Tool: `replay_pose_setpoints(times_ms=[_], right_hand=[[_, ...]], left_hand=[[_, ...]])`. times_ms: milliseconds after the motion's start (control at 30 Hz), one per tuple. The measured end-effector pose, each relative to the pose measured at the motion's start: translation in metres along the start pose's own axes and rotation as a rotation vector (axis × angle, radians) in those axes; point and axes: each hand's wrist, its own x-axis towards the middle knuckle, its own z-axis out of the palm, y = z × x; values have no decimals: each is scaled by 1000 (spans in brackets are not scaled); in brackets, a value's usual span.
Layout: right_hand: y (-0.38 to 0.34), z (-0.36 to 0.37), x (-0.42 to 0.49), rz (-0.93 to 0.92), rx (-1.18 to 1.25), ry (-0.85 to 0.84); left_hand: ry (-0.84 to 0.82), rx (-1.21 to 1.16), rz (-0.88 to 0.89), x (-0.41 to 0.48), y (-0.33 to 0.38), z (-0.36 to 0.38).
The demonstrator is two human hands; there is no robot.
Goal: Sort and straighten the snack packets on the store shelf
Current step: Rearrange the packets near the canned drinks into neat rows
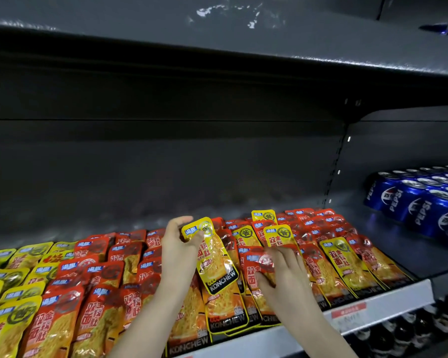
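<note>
left hand [177, 245] pinching yellow snack packet [216, 262] by its top, held just above the red packets [62, 321] on the shelf [391, 302], right hand [282, 271] fingers spread flat-ish on those, gripping nothing

Yellow packet [214, 257] with red characters and black lower band, red packets [91, 316] with blue corner labels, blue cans [422, 205] with white lettering, dark grey back panel [166, 164].

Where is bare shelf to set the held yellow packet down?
Bare shelf strip behind the packets, along the back wall; bare gap between the packets and Pepsi cans. Front rows are crowded, packets overlapping to the lip.
</note>
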Motion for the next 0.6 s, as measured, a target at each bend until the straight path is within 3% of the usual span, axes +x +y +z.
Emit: replay_pose_setpoints(times_ms=[333, 600], right_hand=[[-3, -11, 28, -61, -144, 8], [-2, -8, 74, 6, -187, -248]], left_hand=[[-81, 5, 42, -9, 1, 3], [-209, 99, 88, -12, -4, 9]])
